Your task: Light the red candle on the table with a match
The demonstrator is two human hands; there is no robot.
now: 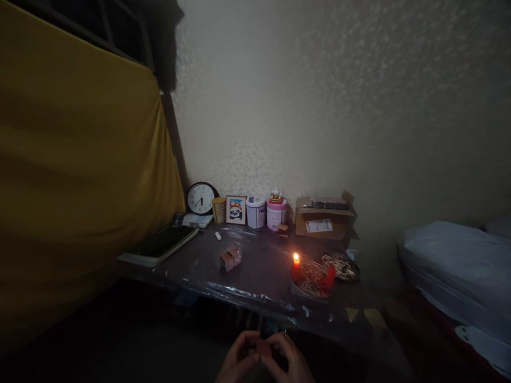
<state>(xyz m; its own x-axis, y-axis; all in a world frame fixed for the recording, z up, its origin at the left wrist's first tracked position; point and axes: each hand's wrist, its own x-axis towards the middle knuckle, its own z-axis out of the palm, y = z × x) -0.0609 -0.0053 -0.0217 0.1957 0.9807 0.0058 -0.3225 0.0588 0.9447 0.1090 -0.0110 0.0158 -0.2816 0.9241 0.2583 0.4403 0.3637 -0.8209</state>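
In front of the table, low in the head view, my left hand [240,357] and my right hand [290,358] meet around a small reddish-brown matchbox [264,349]. Fingertips of both hands pinch it from either side. Dim light hides whether its tray is slid out. A pack of similar matchboxes [231,258], partly in clear wrap, lies on the table [259,266] beyond my hands. To the right, a lit red candle [296,262] stands on a round plate [313,294] strewn with small brownish bits. An unlit red candle [330,276] is at the plate's right side.
A second plate [358,274] holds many matchsticks. Along the wall stand a clock [202,198], a yellow cup [219,210], a framed panda picture [236,209], two canisters [256,213] and a cardboard box [339,226]. Books [159,247] lie left, beside a yellow curtain [88,159].
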